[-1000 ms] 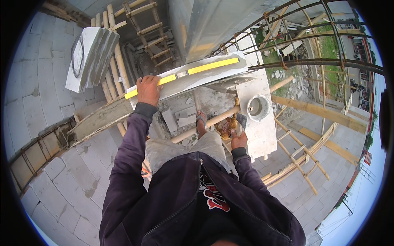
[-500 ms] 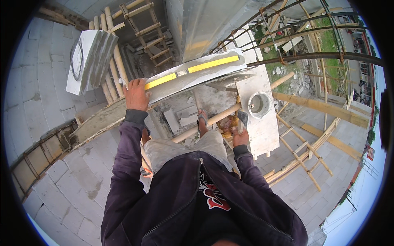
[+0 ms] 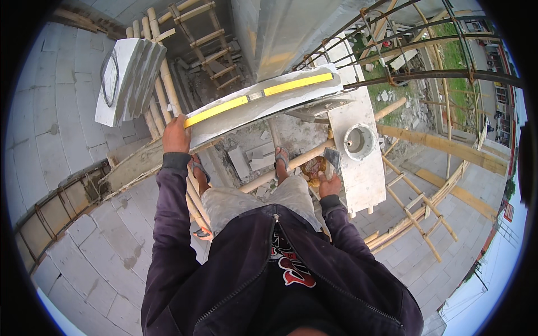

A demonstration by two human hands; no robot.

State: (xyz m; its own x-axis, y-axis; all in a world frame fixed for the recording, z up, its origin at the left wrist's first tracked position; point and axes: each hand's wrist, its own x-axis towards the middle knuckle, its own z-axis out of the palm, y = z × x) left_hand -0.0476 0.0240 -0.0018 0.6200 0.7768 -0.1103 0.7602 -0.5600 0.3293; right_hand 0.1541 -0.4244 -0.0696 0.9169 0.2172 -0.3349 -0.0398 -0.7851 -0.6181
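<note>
A yellow spirit level (image 3: 224, 110) lies along the mortar-smeared top of a pale block course (image 3: 280, 101) in front of me. My left hand (image 3: 176, 135) is at the level's left end, its fingers curled and closed on that end. Low on the right, my right hand (image 3: 329, 185) is closed round the handle of a trowel (image 3: 332, 159), whose grey blade points away from me. Its handle is mostly hidden in the fist. The trowel is close to the edge of a pale plank (image 3: 364, 187), beside a mortar-crusted bucket (image 3: 359, 141).
Stacked pale blocks (image 3: 124, 84) with a wire loop stand at far left on bamboo poles (image 3: 167, 84). A wooden ladder (image 3: 208, 40) leans beyond the wall. Rusty rebar (image 3: 431, 74) juts across the upper right. Bamboo scaffolding (image 3: 417, 218) and block pieces (image 3: 239, 162) lie below.
My left hand has slid left along the spirit level to its end, uncovering more of it. My right hand keeps the trowel, its blade turned slightly. The view has shifted a little.
</note>
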